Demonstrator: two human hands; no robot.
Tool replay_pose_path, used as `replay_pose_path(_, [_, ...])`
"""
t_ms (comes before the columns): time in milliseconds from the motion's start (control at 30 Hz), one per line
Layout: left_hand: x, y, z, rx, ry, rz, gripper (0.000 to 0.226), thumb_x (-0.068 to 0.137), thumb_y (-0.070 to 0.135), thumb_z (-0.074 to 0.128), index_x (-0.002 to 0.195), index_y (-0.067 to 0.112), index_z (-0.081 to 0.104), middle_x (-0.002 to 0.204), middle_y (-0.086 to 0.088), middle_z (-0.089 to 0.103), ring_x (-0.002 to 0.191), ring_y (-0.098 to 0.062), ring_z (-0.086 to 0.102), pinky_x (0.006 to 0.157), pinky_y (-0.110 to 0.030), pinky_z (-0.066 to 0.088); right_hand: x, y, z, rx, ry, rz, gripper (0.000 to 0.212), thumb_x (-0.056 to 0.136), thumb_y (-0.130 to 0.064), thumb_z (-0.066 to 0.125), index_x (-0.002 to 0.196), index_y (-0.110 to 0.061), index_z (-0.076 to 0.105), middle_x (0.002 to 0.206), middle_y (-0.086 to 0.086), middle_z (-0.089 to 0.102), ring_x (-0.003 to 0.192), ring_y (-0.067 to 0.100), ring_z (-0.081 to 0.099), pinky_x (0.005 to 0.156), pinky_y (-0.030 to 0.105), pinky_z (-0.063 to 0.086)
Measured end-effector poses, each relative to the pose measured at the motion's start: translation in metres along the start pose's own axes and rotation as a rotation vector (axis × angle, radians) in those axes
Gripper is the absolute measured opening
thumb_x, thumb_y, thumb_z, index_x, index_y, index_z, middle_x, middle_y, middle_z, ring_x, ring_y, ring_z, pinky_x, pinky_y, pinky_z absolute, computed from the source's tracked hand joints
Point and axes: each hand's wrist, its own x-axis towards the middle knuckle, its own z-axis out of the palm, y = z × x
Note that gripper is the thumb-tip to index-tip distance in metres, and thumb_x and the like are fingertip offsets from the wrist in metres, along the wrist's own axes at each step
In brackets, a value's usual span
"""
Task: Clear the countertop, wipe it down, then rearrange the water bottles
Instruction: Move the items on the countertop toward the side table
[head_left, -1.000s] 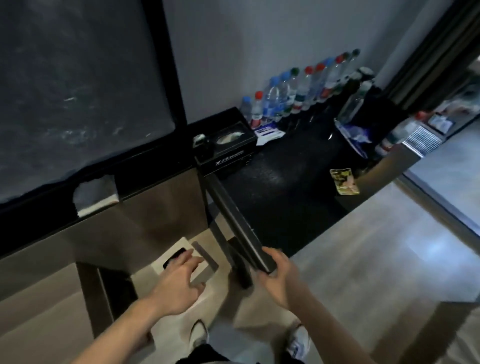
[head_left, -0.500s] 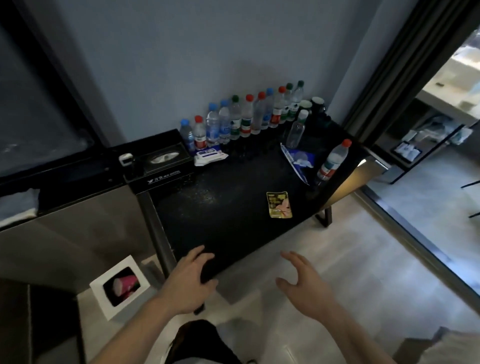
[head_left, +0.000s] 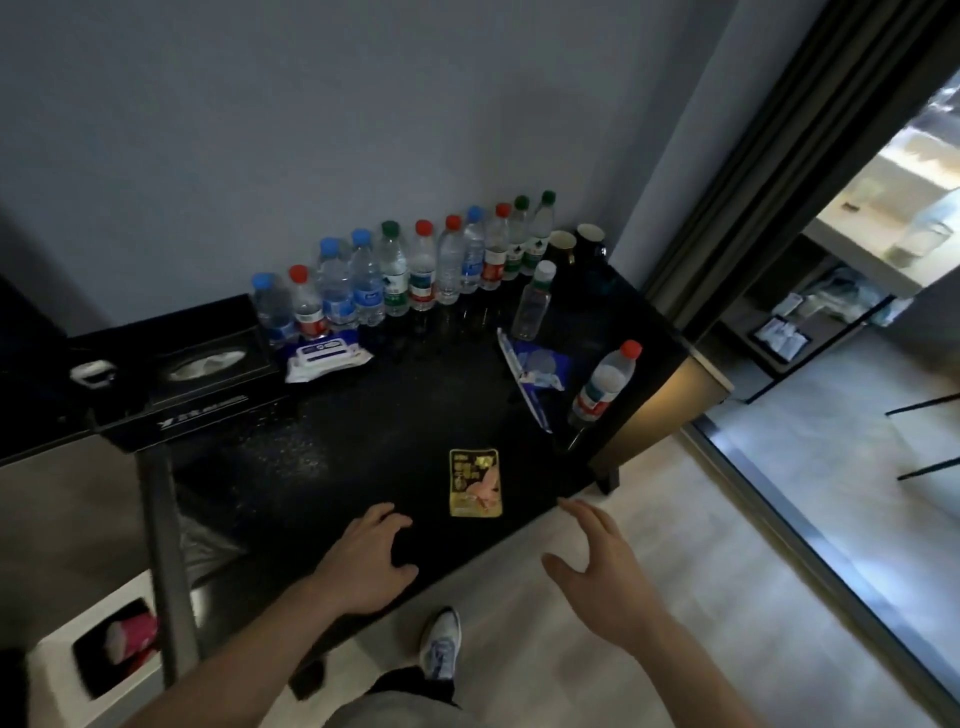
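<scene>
Head view: snack packet (head_left: 475, 483) between hands (head_left: 366, 564).

Eleven water bottles (head_left: 422, 270) stood in the row along the wall, and two more (head_left: 531, 301) stood apart on the countertop (head_left: 363, 441) (thirteen in all). There were two dark mugs (head_left: 589, 241), one yellow snack packet (head_left: 475, 483), one blue wrapper (head_left: 537, 366), one wipes pack (head_left: 327, 356), one tissue box (head_left: 208, 364).
</scene>
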Motion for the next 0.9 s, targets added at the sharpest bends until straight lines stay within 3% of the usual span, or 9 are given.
replay_pose_path(133, [0.068,0.035,0.000,0.009,-0.031,0.007,0.076,0.090,0.046,0.067,0.156,0.030,0.032,0.165,0.008,0.015,0.145,-0.018,0.033,0.117,-0.035,0.036,0.042,0.015,-0.043,-0.014,0.062,0.036,0.071,0.097,-0.039,0.069,0.157,-0.041,0.031,0.165,-0.008,0.024,0.146,0.018,0.039,0.117,0.034,0.038])
replay_pose_path(267, [0.106,0.055,0.001,-0.034,-0.071,-0.042,0.070,0.084,0.041,0.069,0.148,0.030,0.040,0.155,0.003,0.031,0.131,-0.019,0.045,0.110,-0.037,0.044,0.079,0.020,-0.070,0.028,0.152,0.020,0.073,0.095,-0.037,0.072,0.157,-0.037,0.033,0.165,-0.008,0.025,0.148,0.018,0.036,0.119,0.034,0.035])
replay_pose_path(433, [0.140,0.067,0.013,-0.178,-0.054,-0.172,0.072,0.077,0.062,0.069,0.137,0.031,0.045,0.138,0.003,0.043,0.113,-0.016,0.055,0.093,-0.036,0.051,0.135,0.025,-0.105,0.015,0.210,-0.035,0.076,0.094,-0.033,0.072,0.158,-0.035,0.031,0.167,-0.009,0.016,0.148,0.023,0.035,0.116,0.038,0.042])
replay_pose_path(500, [0.146,0.069,0.021,-0.198,-0.018,-0.223,0.073,0.077,0.067,0.066,0.136,0.030,0.044,0.135,0.003,0.044,0.111,-0.017,0.056,0.091,-0.037,0.052,0.155,0.025,-0.119,0.001,0.234,-0.062,0.076,0.094,-0.028,0.072,0.158,-0.032,0.031,0.166,-0.009,0.017,0.142,0.017,0.039,0.110,0.030,0.042])
replay_pose_path(567, [0.150,0.071,0.029,-0.195,0.049,-0.272,0.072,0.079,0.068,0.060,0.137,0.029,0.043,0.132,0.001,0.046,0.112,-0.020,0.057,0.090,-0.039,0.053,0.173,0.024,-0.133,0.005,0.259,-0.088,0.072,0.094,-0.022,0.072,0.156,-0.029,0.035,0.164,-0.007,0.022,0.125,0.004,0.043,0.098,0.020,0.038])
replay_pose_path(633, [0.157,0.074,0.037,-0.216,0.076,-0.327,0.074,0.080,0.064,0.062,0.140,0.027,0.040,0.133,0.000,0.046,0.114,-0.023,0.057,0.089,-0.039,0.053,0.194,0.028,-0.144,-0.010,0.277,-0.120,0.069,0.094,-0.022,0.072,0.154,-0.028,0.039,0.162,-0.005,0.026,0.117,0.004,0.049,0.092,0.018,0.038])
replay_pose_path(767, [0.172,0.089,0.053,-0.315,0.114,-0.455,0.095,0.069,0.069,0.072,0.142,0.022,0.034,0.134,-0.002,0.043,0.114,-0.024,0.058,0.084,-0.036,0.051,0.240,0.045,-0.163,-0.083,0.227,-0.151,0.074,0.092,-0.024,0.075,0.154,-0.031,0.037,0.164,-0.004,0.023,0.119,0.024,0.064,0.087,0.023,0.048])
replay_pose_path(900, [0.184,0.109,0.068,-0.458,0.233,-0.642,0.084,0.072,0.068,0.075,0.133,0.021,0.041,0.128,-0.002,0.047,0.106,-0.025,0.062,0.080,-0.038,0.052,0.278,0.061,-0.181,-0.109,0.107,-0.150,0.067,0.093,-0.026,0.074,0.152,-0.031,0.043,0.157,-0.006,0.035,0.128,0.018,0.056,0.100,0.028,0.049])
